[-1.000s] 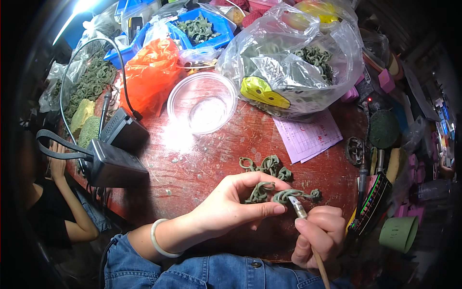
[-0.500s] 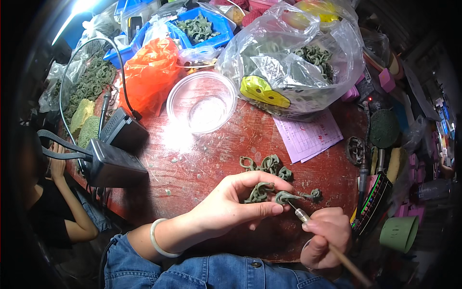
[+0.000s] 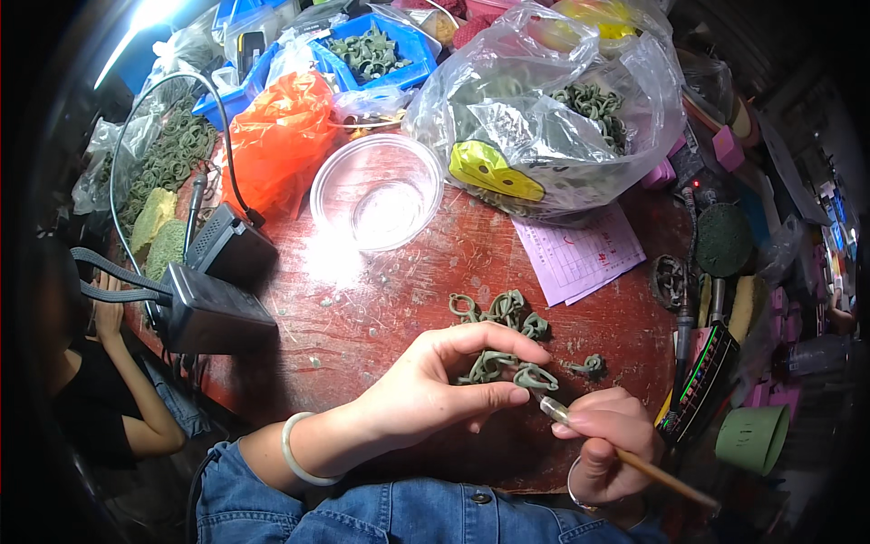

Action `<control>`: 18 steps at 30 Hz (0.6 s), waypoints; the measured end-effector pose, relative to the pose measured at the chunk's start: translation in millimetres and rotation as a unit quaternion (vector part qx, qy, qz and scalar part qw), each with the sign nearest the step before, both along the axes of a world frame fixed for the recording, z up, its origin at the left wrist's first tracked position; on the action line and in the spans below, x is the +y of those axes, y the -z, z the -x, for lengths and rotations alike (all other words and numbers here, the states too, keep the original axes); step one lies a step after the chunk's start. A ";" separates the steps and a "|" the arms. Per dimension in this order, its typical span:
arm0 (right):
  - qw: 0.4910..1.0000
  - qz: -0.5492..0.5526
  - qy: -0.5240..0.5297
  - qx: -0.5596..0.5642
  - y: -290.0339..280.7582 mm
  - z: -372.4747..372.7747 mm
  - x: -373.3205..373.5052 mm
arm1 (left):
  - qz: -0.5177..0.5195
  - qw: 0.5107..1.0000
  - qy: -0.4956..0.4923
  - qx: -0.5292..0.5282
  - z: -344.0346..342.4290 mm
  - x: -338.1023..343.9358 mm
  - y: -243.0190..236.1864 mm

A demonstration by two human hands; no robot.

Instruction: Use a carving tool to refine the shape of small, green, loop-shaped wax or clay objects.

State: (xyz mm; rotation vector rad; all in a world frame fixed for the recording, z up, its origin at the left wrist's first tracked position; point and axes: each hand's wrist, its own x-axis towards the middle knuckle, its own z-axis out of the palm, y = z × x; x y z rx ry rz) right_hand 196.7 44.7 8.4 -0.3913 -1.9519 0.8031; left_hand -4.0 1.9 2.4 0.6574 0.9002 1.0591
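Note:
My left hand [image 3: 430, 376] is closed in a pinch on a dark green curled piece [image 3: 536, 377], its looped strands sticking out between thumb and forefinger. From the right, my right hand [image 3: 609, 440] grips a slim tool with a wooden handle [image 3: 666, 476] and a metal collar. The tool's front end is at the piece beside my left thumb; its fine tip is hard to make out. Just beyond my left fingers, several similar green curls [image 3: 507, 310] lie on the red table [image 3: 408, 295]. One small green curl [image 3: 592, 364] lies apart, above my right hand.
A clear round tub [image 3: 379, 195], an orange bag [image 3: 279, 136] and black boxes [image 3: 217, 313] with cables stand left. Behind are a large clear bag [image 3: 544, 127] of green pieces and a blue tray [image 3: 421, 54]. Pink paper [image 3: 584, 254] lies right. Another person's arm [image 3: 136, 390] shows far left.
The tool has turned in my right hand, its handle now lying flatter. The held piece has tilted slightly between my left fingers, and its end now stands clear of the small loose curl.

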 end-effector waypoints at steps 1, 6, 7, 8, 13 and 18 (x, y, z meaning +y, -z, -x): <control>1.000 -0.001 0.002 -0.001 -0.7 -0.4 -0.5 | 0.001 1.000 0.004 -0.002 -0.3 0.4 -0.4; 1.000 0.020 -0.007 0.016 2.8 1.3 0.6 | 0.000 1.000 -0.002 -0.002 -0.1 -0.5 1.2; 1.000 0.022 -0.007 0.018 1.8 0.6 -0.1 | -0.010 1.000 0.000 0.000 -1.1 -0.8 2.0; 0.999 0.036 0.010 0.020 0.0 -0.8 -2.4 | -0.021 1.000 0.001 0.002 -2.0 -1.0 2.1; 0.999 0.016 -0.006 -0.037 -2.1 -2.9 0.4 | 0.006 1.000 -0.008 -0.014 -0.6 0.3 -1.8; 0.999 0.030 0.010 -0.007 0.2 -1.4 -2.0 | 0.004 1.000 -0.005 -0.005 0.0 -0.6 -0.3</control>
